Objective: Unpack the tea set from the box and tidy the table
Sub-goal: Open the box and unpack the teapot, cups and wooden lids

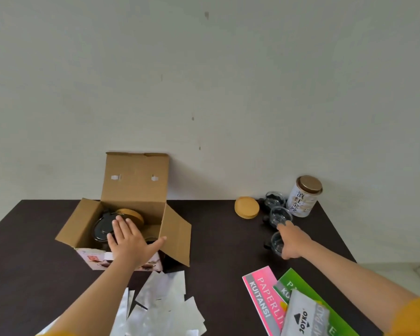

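An open cardboard box (pixel 177 229) stands on the dark table (pixel 216 243) at the left, its lid flap upright against the wall. Inside it lie a glass teapot with a black lid (pixel 102 229) and a round wooden lid (pixel 131 213). My left hand (pixel 129 241) hovers flat over the box's opening, fingers spread, thumb at the front rim, holding nothing. At the right, my right hand (pixel 292 241) grips the nearest glass cup (pixel 275 244) on the table. Two more glass cups (pixel 279 215) (pixel 273 199) stand in a row behind it.
A round wooden coaster (pixel 246 206) lies left of the cups, and a tea tin (pixel 303 198) stands at the back right by the wall. Several silver foil pouches (pixel 160 309) lie near the front edge. Pink and green receipt books (pixel 262 294) and a grey packet (pixel 303 316) lie front right.
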A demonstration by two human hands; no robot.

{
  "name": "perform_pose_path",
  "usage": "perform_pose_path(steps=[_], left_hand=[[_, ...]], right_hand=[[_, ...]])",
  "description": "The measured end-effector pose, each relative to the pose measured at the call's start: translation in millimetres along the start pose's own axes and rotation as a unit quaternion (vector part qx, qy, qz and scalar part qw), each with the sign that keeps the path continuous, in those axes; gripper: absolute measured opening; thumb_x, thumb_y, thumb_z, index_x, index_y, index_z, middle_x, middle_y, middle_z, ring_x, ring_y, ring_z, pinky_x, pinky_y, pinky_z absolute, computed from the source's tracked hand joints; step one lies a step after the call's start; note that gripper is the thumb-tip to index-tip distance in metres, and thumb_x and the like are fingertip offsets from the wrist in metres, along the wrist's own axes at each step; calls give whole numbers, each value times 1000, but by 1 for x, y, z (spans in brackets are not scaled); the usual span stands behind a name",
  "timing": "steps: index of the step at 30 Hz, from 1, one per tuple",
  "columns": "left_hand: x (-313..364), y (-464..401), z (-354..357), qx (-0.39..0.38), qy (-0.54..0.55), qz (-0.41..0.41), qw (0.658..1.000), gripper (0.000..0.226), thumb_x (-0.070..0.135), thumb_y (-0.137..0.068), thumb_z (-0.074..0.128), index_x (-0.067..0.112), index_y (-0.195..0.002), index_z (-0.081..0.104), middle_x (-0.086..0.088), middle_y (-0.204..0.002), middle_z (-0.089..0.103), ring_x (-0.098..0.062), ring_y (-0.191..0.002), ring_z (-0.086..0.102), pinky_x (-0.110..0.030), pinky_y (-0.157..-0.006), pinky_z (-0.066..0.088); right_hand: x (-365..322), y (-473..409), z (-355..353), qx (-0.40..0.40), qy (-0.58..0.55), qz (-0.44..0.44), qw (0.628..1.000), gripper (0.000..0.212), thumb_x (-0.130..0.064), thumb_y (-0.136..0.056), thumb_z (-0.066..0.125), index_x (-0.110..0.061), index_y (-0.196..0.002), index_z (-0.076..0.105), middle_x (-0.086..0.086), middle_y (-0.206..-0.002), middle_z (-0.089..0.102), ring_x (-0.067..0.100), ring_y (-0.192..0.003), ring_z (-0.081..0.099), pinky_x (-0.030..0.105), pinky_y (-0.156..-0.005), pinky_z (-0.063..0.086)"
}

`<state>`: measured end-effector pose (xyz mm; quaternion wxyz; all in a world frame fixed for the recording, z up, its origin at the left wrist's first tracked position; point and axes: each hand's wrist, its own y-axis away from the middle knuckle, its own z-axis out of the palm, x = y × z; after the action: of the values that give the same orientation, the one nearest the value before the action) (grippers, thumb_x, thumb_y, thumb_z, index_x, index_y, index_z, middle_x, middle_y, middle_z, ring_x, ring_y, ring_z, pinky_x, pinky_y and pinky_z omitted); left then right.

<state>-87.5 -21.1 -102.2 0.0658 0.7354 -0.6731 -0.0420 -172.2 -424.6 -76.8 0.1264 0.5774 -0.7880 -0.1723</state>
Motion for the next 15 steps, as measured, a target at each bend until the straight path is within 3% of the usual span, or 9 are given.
perform_pose_path(steps=[9, 15], left_hand=[[2, -5, 8, 26, 6, -2, 1000, 127, 93, -60, 10, 4, -150, -4, -18, -158, -12, -35, -145, -10, -51, -116, 3], [3, -6, 10, 36, 12, -1, 999, 128, 91, -56, 12, 5, -150, 1, -17, -158, -9, -35, -146, -8, -51, -116, 3]], right_hand=[[45, -23, 10, 3, -103, 4, 995, 80, -13, -61, 80, -13, -131, 42, 2, -117, 41, 21, -98, 55, 30, -74, 49], [42, -33, 4, 10, -117, 21, 993, 84, -14, -62, 82, -13, -132, 35, 7, -120, 37, 22, -90, 57, 26, -60, 44]])
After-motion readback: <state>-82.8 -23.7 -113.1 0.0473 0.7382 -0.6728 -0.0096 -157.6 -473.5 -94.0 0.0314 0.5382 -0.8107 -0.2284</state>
